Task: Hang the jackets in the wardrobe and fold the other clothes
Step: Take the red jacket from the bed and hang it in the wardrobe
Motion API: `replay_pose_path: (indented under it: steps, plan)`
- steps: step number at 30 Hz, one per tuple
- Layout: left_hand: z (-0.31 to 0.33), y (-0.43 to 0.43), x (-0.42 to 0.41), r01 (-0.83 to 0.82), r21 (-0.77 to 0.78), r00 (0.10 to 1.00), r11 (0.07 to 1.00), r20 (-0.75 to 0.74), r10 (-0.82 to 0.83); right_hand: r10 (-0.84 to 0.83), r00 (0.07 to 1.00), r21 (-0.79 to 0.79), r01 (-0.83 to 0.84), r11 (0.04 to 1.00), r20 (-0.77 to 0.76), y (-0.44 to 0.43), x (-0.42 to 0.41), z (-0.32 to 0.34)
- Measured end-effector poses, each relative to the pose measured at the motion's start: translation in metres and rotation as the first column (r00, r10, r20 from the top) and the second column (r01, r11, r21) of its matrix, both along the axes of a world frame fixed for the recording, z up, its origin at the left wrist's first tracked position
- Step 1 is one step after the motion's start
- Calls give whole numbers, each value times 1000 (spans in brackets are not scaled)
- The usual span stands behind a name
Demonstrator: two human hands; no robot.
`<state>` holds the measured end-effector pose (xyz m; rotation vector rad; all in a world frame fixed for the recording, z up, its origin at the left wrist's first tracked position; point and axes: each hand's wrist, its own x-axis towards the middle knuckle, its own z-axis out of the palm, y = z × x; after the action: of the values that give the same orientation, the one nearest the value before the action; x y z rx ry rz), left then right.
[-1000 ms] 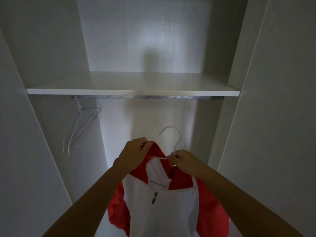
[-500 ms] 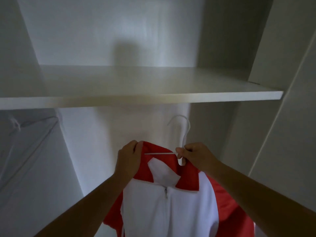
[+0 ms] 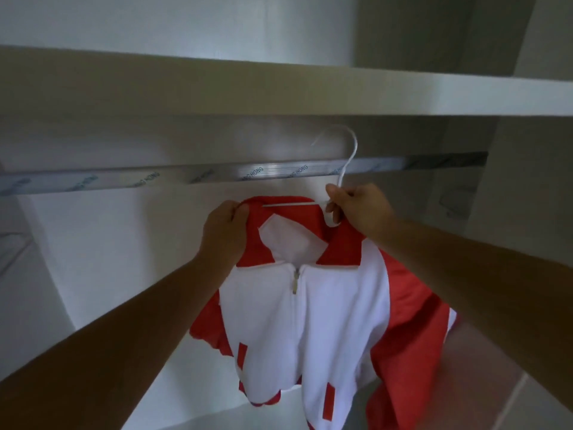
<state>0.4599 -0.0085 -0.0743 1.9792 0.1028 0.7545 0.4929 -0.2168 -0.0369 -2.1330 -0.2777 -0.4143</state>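
The red-and-white jacket [image 3: 310, 321], smooth and faintly glossy with a metal zip, is held up on a thin white hanger [image 3: 350, 156]. The left hand [image 3: 223, 231] pinches the red collar, and the right hand [image 3: 362, 209] has its fingers curled round the hanger's neck. The curved hook crosses the silvery rail [image 3: 217, 176] just under the flat white shelf [image 3: 279, 91].

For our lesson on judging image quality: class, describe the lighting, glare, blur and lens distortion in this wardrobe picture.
Head view: dim overall, with bright glare on the rail beside the hanger hook; head view: the shelf and rail run slanted, and the forearms swell toward the corners from the wide-angle lens; head view: jacket sharp, left edge smeared.
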Motion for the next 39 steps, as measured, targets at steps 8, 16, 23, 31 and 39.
replay_pose_path:
  steps: [8, 16, 23, 31, 39]
  plan:
    - [-7, 6, 41, 21, 78, 981, 997, -195, -5, -113, 984, -213, 82, 974, -137, 16, 45, -13]
    - [-35, 13, 38, 17, 134, 960, 991, -281, 21, -260, 965, -630, 230, 742, 47, -32, 21, -44]
    - [-19, -6, 51, 25, 91, 957, 996, -290, 3, -411, 911, -427, 369, 825, -6, -51, 10, -38]
    - [-19, -9, 52, 57, 9, 952, 998, -301, -52, -286, 945, -39, 284, 958, -160, -26, 25, -52]
    - [-17, -13, 58, 82, -78, 942, 994, -321, -103, -328, 928, -118, 311, 943, -174, -22, 36, -61]
